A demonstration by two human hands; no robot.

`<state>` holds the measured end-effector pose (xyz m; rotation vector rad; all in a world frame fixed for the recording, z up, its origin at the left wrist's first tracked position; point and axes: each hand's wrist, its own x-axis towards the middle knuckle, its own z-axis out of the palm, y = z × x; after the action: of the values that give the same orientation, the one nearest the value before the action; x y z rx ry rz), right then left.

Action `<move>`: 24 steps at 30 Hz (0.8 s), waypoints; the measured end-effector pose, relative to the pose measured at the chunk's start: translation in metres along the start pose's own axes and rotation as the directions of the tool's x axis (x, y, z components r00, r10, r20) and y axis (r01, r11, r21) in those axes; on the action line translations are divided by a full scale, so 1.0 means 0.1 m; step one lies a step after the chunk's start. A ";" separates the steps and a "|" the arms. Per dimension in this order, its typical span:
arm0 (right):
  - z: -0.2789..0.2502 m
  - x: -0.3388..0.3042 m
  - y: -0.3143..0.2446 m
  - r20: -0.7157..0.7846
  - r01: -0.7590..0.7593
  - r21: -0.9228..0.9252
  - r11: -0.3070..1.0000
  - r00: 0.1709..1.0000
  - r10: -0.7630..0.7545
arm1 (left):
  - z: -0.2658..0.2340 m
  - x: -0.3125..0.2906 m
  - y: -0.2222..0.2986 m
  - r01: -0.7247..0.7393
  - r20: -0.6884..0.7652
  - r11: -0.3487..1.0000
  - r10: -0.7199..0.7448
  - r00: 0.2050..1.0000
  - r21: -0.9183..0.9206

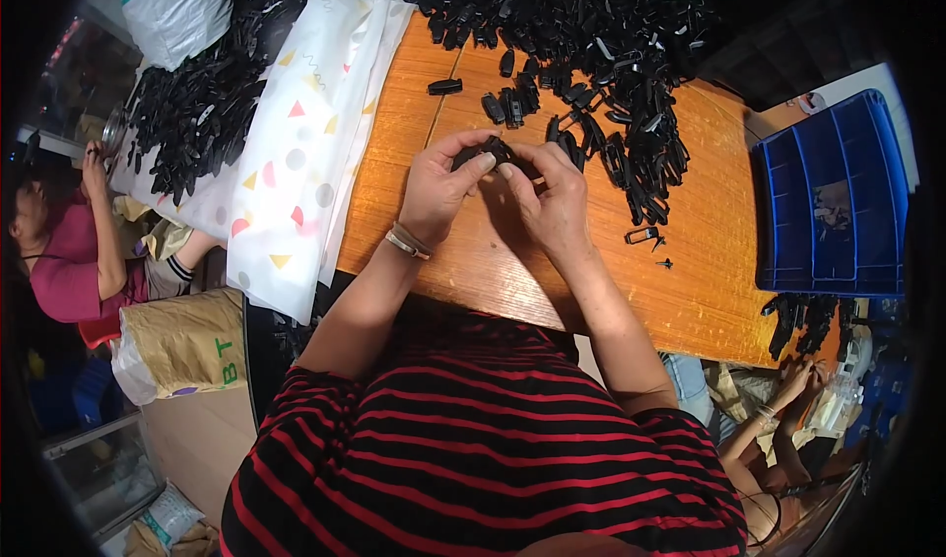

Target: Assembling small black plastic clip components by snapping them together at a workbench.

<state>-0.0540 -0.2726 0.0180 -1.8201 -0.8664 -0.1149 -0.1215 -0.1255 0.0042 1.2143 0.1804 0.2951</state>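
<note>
A: Nearest item?
B: One shirt (483, 429), black with red stripes, worn by the person. To its left, one brown sack (187, 340) with green marking.

A: Next, the hands?
B: Two, bare, over the wooden table (483, 276). Left hand (440, 187), bracelet (407, 241) at the wrist: thumb and fingers pinching one small black part (496, 150). Right hand (554, 197): thumb and fingers bent in on the same part, from its right side.

A: Form of that part?
B: Hard to say; the fingers cover much of it and it is dark.

A: Beyond, to the right?
B: One loose black frame (641, 235), with a tiny black piece (665, 263) just nearer. Well to the right, one blue crate (833, 202).

A: To the left?
B: One white sheet (296, 153), patterned with coloured shapes, lying along the table's left side.

A: Farthest?
B: One lone black piece (444, 87), left of a small cluster (512, 104); then a large heap of black parts (562, 15) across the far side.
</note>
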 end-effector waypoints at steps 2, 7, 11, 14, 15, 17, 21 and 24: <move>0.01 -0.03 -0.02 -0.004 0.015 -0.011 1.000 1.000 -0.015 | 0.03 -0.04 0.02 -0.009 -0.005 1.000 0.009 1.000 0.016; 0.11 -0.12 -0.06 -0.078 0.088 -0.187 0.978 0.992 -0.104 | 0.15 -0.13 0.02 -0.127 -0.030 0.975 0.135 0.990 0.184; 0.22 -0.18 -0.12 -0.066 -0.124 0.062 0.990 0.990 0.128 | 0.12 -0.19 0.01 -0.061 -0.019 0.998 0.061 0.998 0.035; 0.24 -0.24 -0.26 0.084 -0.052 0.037 0.998 0.995 0.048 | 0.09 -0.24 0.06 -0.020 0.048 1.000 0.019 0.999 0.009; 0.25 -0.26 -0.28 0.084 -0.058 0.035 0.998 0.995 0.055 | 0.05 -0.26 0.08 0.009 0.087 1.000 -0.006 0.996 -0.030; 0.29 -0.30 -0.34 0.046 -0.048 0.099 0.994 0.998 0.044 | 0.03 -0.31 0.09 0.046 0.109 0.996 -0.038 0.993 -0.073; 0.36 -0.38 -0.36 0.157 -0.141 0.111 0.984 0.980 0.123 | -0.03 -0.48 0.15 0.126 0.005 0.992 -0.126 0.992 -0.020; 0.28 -0.39 -0.23 0.433 -0.070 0.214 0.974 0.901 -0.030 | -0.27 -0.81 0.09 0.171 -0.187 0.985 -0.166 0.968 0.014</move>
<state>-0.1050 -0.2644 0.0057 -1.6618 -1.1209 0.4061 -0.2077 -0.1245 0.0019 1.1923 0.4487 0.2573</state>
